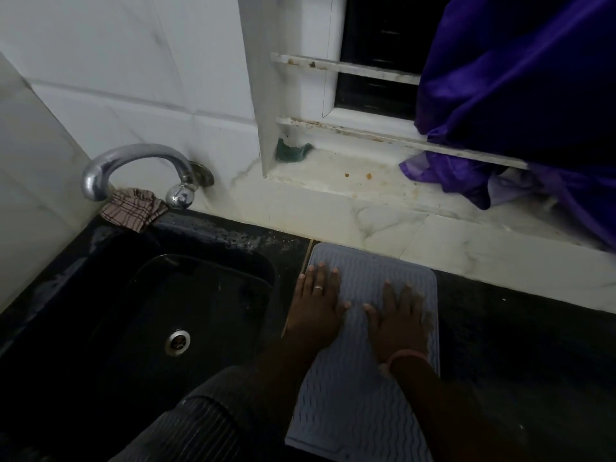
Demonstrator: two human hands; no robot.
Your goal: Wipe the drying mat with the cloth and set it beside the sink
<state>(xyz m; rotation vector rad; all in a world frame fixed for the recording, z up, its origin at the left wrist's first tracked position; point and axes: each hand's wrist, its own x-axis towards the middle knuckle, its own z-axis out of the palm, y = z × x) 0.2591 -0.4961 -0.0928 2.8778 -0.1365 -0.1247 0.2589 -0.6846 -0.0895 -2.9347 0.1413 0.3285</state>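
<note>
The drying mat (363, 378) lies at the lower centre of the frame, just right of the sink (186, 315). The left hand (318, 308) and the right hand (400, 323) press flat on it with straight fingers, holding nothing. The setting-down step seems almost done; next the hands need only lift away, while the cloth (133, 211) rests under the tap (133, 168) at the upper left.

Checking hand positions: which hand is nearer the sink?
Left. The left hand lies flat on the mat's edge beside the sink; the right hand lies flat farther from it.
</note>
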